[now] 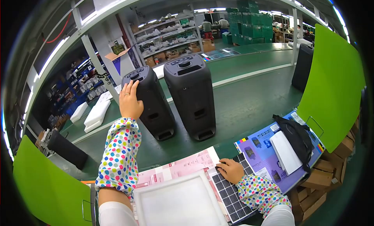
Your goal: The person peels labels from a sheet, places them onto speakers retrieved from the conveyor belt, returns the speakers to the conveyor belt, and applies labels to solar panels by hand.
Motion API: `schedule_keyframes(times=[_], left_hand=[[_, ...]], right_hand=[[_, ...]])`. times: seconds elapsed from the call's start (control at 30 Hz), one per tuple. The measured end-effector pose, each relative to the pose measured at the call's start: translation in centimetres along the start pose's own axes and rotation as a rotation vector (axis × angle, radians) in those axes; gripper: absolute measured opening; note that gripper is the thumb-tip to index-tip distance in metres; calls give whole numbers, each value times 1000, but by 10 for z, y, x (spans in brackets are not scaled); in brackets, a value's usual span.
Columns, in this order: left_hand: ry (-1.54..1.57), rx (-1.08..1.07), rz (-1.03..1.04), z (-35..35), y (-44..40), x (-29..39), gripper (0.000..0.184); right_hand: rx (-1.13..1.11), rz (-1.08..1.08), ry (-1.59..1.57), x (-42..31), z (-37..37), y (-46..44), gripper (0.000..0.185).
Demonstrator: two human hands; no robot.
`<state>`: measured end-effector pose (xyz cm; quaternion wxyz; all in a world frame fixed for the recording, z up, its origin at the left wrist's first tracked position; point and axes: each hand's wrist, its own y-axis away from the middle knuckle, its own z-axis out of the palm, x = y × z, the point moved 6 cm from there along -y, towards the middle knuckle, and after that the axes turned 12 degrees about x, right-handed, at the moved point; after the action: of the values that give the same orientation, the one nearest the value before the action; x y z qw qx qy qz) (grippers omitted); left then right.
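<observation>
My left hand [131, 102], fingers slightly spread, touches a tall black boxy speaker [155, 107]; my right hand [231, 171], fingers bent, rests on a black, white-gridded sheet [230, 195].

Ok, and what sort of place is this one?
Probably a factory assembly or packing line: matching black speakers stand on a long green work surface, with stacked green crates and shelves of parts behind.

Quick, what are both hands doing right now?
Left hand: open, on the left standing speaker.
Right hand: on the grid sheet; can't tell if it's gripping.
</observation>
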<state>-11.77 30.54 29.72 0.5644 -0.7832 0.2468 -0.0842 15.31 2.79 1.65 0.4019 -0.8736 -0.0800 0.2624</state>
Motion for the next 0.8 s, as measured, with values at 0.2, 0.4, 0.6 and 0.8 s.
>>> schedule_keyframes(times=[0.2,0.4,0.6,0.8], left_hand=[[22,22,4,1,-17,-9,54],[-58,89,100,-13,-20,13,29],[-9,265,61,-68,-81,-16,20],[90,-405,-244,-115,-88,-12,34]], right_hand=[[48,-39,-9,-5,-6,0,9],[65,67,-60,-4,-9,-1,11],[88,124,-69,-3,-14,-2,13],[112,135,-81,7,-5,4,14]])
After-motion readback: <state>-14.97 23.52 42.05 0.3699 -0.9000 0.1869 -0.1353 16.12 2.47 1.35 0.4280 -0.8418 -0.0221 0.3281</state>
